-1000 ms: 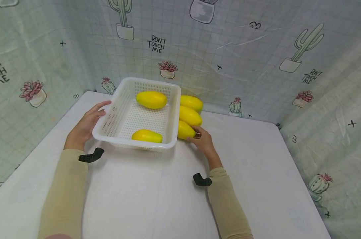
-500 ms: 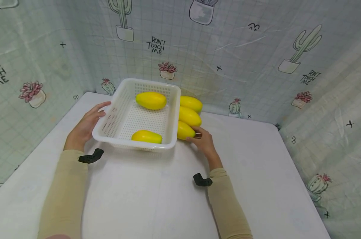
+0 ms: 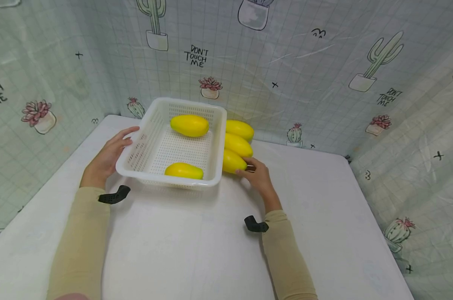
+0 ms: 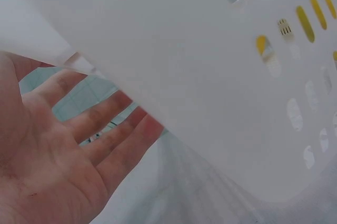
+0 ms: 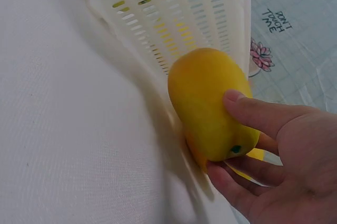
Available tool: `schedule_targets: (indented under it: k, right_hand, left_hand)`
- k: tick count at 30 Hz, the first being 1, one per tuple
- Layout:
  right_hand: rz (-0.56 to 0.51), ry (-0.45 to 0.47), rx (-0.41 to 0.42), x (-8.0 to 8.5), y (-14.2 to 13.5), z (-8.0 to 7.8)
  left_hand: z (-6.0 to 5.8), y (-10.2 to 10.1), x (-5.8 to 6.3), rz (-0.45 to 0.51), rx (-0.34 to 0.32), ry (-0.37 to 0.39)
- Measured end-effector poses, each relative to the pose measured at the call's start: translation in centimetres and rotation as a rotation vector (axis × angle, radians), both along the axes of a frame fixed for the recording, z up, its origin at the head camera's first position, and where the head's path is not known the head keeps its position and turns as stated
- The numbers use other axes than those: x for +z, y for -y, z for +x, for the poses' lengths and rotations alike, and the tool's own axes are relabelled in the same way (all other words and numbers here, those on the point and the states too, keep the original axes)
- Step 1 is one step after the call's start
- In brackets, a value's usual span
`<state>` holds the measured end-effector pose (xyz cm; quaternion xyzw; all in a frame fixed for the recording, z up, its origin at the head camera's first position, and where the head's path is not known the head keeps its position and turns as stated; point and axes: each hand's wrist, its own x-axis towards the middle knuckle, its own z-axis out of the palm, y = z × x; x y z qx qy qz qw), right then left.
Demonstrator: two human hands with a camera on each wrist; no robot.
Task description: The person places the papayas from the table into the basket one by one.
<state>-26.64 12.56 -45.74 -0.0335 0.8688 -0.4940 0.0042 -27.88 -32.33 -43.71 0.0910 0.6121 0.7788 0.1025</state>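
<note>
A white perforated plastic basket (image 3: pixel 166 180) stands at the back left of the table. Inside it lie a yellow mango (image 3: pixel 189 126) at the far side and another yellow mango (image 3: pixel 183 171) near the front wall. My left hand (image 3: pixel 107 158) touches the basket's left side; in the left wrist view its fingers (image 4: pixel 100 116) stretch out fairly straight, their tips partly hidden by the basket. Against the basket's right side, my right hand (image 3: pixel 259 175) pinches the end of the nearest mango (image 5: pixel 210 98) between thumb and fingers. Two more mangoes (image 3: pixel 238 145) lie behind it, partly covered by the basket.
White cloth covers the table (image 3: pixel 173 241). A patterned curtain (image 3: pixel 279 54) with cactus drawings hangs close behind the basket and along both sides. Black curved pieces (image 3: pixel 114 195) stick out at both sleeve cuffs.
The right hand and the mango in its fingers have shifted slightly up and to the right. The left hand and the basket look the same.
</note>
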Motion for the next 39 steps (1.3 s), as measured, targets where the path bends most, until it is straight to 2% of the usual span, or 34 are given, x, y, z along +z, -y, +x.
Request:
schedule_targets:
  k: [8,18,26,39]
  right_hand:
    - [0.008,-0.013,-0.007,0.6,-0.5,0.2]
    - [-0.026,-0.098,-0.054,1.7,-0.7,0.4]
    - [-0.020,-0.096,-0.089,1.9,-1.1,0.3]
    - [-0.108,-0.152,-0.150,2.5,-1.4,0.3]
  left_hand:
    - [0.0,-0.1,0.1,0.001,-0.014,0.000]
    - [-0.2,-0.2,0.5,-0.016,-0.005,0.000]
    - [0.0,-0.2,0.6,-0.051,0.013,0.019]
    - [0.1,-0.3,0.9,-0.057,0.035,0.041]
